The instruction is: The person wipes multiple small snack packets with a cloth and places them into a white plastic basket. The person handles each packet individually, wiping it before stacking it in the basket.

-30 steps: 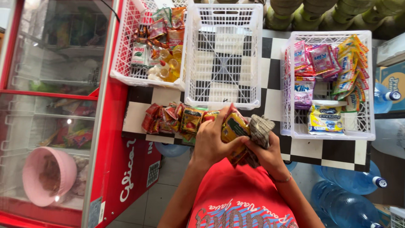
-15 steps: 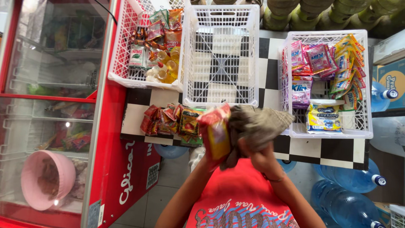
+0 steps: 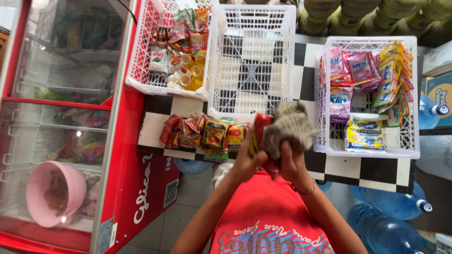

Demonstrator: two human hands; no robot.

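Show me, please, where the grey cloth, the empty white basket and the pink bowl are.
grey cloth [image 3: 288, 126]: head view, on its crumpled middle above the hands.
empty white basket [image 3: 217, 61]: head view, on its left wall.
pink bowl [image 3: 34, 182]: head view, on its left rim.

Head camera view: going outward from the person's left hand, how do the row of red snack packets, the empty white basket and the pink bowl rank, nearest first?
From the left hand:
1. Row of red snack packets, on the checkered counter just left of the hand.
2. Empty white basket, farther up the counter, above the hand.
3. Pink bowl, far left, inside the glass-topped freezer.
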